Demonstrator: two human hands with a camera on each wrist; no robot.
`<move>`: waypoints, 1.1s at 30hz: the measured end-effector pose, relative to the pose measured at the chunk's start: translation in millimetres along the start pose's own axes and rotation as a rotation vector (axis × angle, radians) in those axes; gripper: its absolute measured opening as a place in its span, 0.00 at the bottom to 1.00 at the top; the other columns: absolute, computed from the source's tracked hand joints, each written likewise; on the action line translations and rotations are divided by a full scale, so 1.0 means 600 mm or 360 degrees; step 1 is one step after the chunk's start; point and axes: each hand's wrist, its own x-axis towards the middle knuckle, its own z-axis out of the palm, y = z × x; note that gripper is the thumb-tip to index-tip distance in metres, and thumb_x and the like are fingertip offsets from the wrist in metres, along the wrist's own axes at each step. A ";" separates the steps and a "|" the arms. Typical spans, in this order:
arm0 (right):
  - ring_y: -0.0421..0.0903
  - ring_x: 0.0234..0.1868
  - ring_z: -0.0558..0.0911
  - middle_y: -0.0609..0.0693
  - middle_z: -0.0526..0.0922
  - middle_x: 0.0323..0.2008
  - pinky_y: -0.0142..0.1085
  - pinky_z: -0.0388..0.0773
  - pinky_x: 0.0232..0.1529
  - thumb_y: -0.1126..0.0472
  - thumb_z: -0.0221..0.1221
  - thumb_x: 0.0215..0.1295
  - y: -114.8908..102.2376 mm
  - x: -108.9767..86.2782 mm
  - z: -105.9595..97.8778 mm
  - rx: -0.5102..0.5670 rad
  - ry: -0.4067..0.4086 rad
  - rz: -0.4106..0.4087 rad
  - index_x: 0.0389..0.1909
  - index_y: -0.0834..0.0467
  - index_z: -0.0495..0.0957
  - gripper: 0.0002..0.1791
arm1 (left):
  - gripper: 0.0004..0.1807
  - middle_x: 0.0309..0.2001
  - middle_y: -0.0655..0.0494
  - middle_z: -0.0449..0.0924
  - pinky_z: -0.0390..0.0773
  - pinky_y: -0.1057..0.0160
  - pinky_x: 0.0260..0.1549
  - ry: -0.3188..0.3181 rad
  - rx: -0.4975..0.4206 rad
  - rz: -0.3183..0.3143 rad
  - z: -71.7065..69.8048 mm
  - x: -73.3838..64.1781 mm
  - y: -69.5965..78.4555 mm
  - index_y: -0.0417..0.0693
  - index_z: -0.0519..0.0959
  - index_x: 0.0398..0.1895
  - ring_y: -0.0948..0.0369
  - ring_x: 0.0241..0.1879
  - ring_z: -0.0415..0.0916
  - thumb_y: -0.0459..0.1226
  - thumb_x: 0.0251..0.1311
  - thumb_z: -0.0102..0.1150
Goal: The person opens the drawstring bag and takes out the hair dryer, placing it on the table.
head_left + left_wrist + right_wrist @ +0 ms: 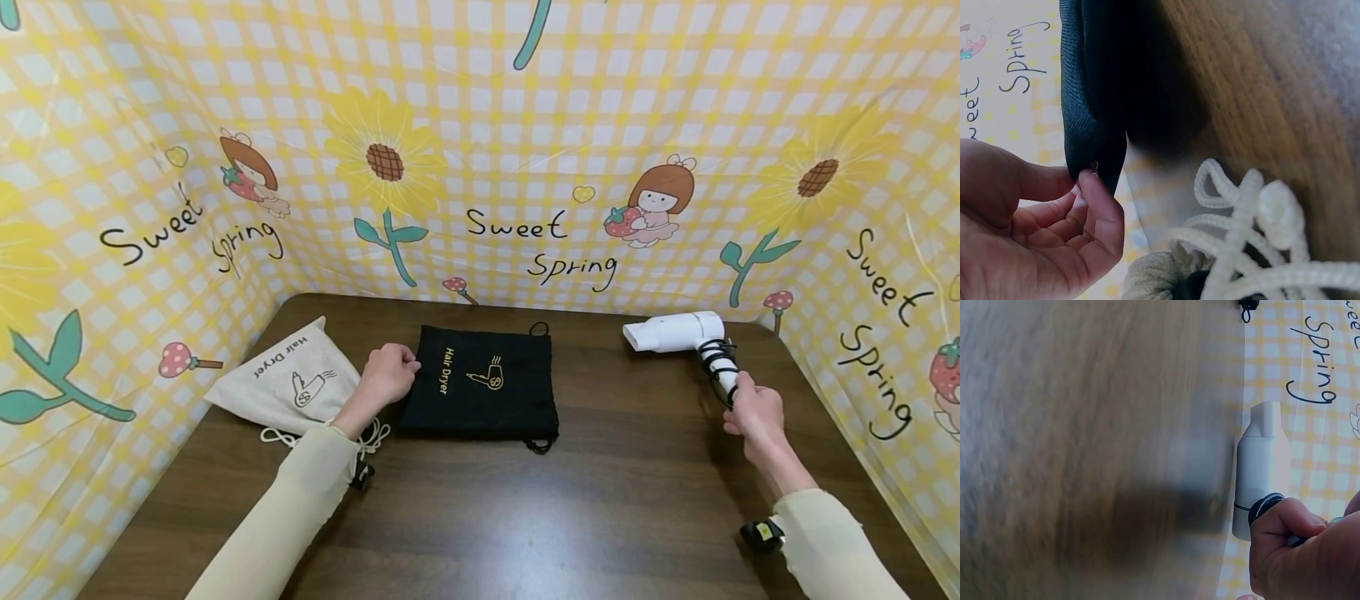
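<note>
A black drawstring bag (517, 400) with gold "Hair Dryer" lettering lies flat on the table. My left hand (387, 375) pinches its left edge between thumb and forefinger; in the left wrist view the dark cloth (1088, 81) lifts away from the wood. On the right, my right hand (759, 410) grips the handle of a white hair dryer (667, 332). A black cord (712, 360) is wound around that handle, and the nozzle points left. The right wrist view shows the dryer's white barrel (1263, 465), while the curled fingers hide most of the handle.
A cream drawstring bag (300, 383) with the same print lies at the left, partly under my left forearm, its white cords (1235, 206) loose beside it. The brown table (585, 508) meets a yellow checked cloth backdrop (495, 150) at the back and sides.
</note>
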 end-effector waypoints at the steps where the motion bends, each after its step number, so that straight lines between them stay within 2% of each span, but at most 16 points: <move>1: 0.39 0.22 0.76 0.57 0.71 0.36 0.32 0.80 0.24 0.46 0.37 0.82 0.000 0.001 -0.001 0.0004 0.0001 0.0001 0.57 0.75 0.67 0.33 | 0.09 0.35 0.47 0.82 0.75 0.56 0.33 0.0000 0.0000 0.0000 0.000 -0.001 0.000 0.38 0.83 0.36 0.52 0.30 0.76 0.34 0.76 0.58; 12: 0.39 0.21 0.75 0.56 0.69 0.35 0.30 0.77 0.22 0.46 0.37 0.82 -0.003 0.007 -0.008 0.0043 -0.0014 0.0029 0.54 0.74 0.67 0.31 | 0.09 0.35 0.46 0.83 0.75 0.55 0.33 0.0008 -0.0009 0.0000 0.000 -0.002 0.001 0.38 0.83 0.36 0.52 0.30 0.76 0.33 0.76 0.58; 19: 0.38 0.20 0.74 0.57 0.67 0.38 0.29 0.72 0.20 0.46 0.37 0.83 -0.004 0.006 -0.008 0.0107 -0.0048 0.0027 0.53 0.74 0.66 0.30 | 0.09 0.36 0.46 0.83 0.75 0.55 0.33 0.0012 -0.0007 -0.0003 -0.002 -0.002 0.002 0.38 0.83 0.37 0.51 0.30 0.76 0.33 0.76 0.58; 23: 0.38 0.20 0.74 0.58 0.66 0.39 0.29 0.75 0.20 0.44 0.38 0.83 -0.005 0.006 -0.010 0.0115 -0.0078 0.0014 0.52 0.75 0.66 0.32 | 0.09 0.35 0.46 0.82 0.75 0.56 0.32 0.0011 -0.0010 -0.0008 -0.003 -0.002 0.004 0.39 0.83 0.36 0.52 0.30 0.76 0.34 0.76 0.58; 29: 0.38 0.19 0.74 0.50 0.69 0.27 0.32 0.79 0.22 0.46 0.48 0.81 -0.006 0.004 -0.014 0.0131 -0.0174 0.0025 0.43 0.69 0.69 0.26 | 0.10 0.34 0.47 0.81 0.74 0.57 0.31 0.0007 -0.0006 -0.0021 -0.001 0.000 0.004 0.39 0.83 0.36 0.52 0.30 0.76 0.34 0.76 0.58; 33: 0.37 0.19 0.77 0.47 0.73 0.22 0.32 0.81 0.23 0.53 0.52 0.79 -0.002 0.003 -0.017 0.0018 -0.0188 -0.0020 0.42 0.68 0.70 0.19 | 0.10 0.33 0.47 0.81 0.74 0.57 0.32 0.0016 -0.0003 -0.0016 -0.001 -0.001 0.005 0.39 0.83 0.35 0.52 0.30 0.76 0.34 0.76 0.59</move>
